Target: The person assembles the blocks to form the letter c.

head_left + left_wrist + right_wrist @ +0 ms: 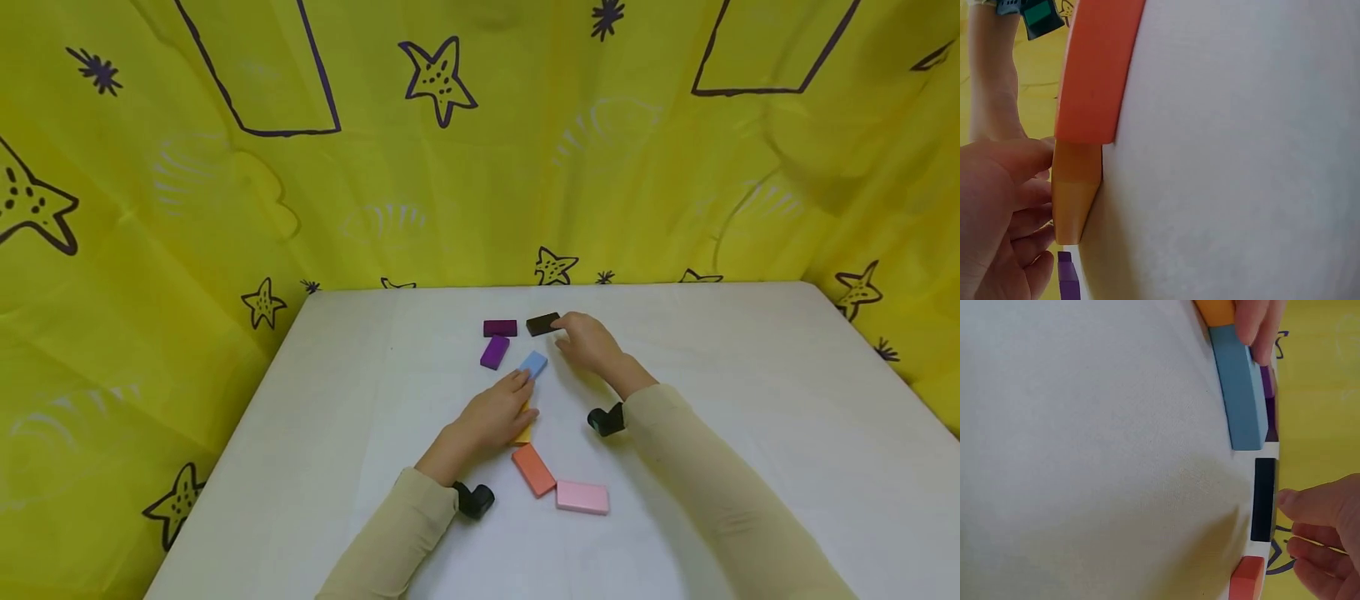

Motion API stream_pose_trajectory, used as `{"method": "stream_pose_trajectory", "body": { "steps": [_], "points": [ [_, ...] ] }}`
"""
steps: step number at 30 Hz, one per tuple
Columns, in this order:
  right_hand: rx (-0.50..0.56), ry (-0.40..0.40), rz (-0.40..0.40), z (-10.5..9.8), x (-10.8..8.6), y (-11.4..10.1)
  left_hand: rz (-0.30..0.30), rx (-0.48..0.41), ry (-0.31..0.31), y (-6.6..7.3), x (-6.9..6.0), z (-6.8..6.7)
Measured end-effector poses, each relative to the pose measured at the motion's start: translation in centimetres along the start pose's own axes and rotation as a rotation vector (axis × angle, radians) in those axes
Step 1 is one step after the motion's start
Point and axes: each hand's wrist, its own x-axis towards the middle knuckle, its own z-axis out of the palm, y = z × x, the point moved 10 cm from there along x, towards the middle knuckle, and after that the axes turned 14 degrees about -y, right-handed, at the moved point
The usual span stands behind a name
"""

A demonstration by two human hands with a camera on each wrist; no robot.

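I see left hand [495,412] mid-frame, fingers spread over yellow block [523,435] and blue block [536,362]; right hand [590,342] upper centre, fingers apart, one tip at black block [542,324]. Orange block [534,470] lower centre.

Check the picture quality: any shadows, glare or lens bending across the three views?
Head: a soft shadow beside the right sleeve on the white table, no harsh glare; left wrist: a yellowish-brown shadow beside the yellow-orange block; right wrist: a broad shadow tapering toward the black block, and the table's edge looks bowed, probably lens distortion.
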Motion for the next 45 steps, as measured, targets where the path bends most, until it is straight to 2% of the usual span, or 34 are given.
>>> {"method": "stream_pose_trajectory", "body": {
  "steps": [8, 19, 24, 28, 32, 39, 45],
  "points": [
    [-0.059, 0.013, -0.017, 0.1, 1.5, 0.0, -0.012, 0.013, -0.036, 0.1, 0.2, 0.2],
    [-0.125, -0.023, -0.021, 0.5, 2.3, 0.0, -0.014, -0.004, -0.073, 0.3, 0.6, 0.3],
    [-0.188, -0.031, -0.025, 0.7, 2.8, 0.0, 0.0, -0.007, -0.064, 0.3, 0.7, 0.2],
    [-0.217, -0.055, 0.006, 1.1, 3.1, 0.0, 0.013, -0.006, -0.041, 0.5, 0.6, 0.1],
    [-0.225, -0.064, 0.03, 1.3, 3.1, -0.1, -0.001, -0.006, -0.042, 0.3, 0.5, 0.2],
    [-0.215, -0.033, 0.006, 1.3, 2.6, -0.8, -0.028, 0.009, -0.051, -0.2, 0.3, 0.3],
    [-0.222, -0.004, -0.026, 1.3, 2.2, -1.1, -0.025, 0.011, -0.042, -0.2, 0.2, 0.1]
  ]
}}
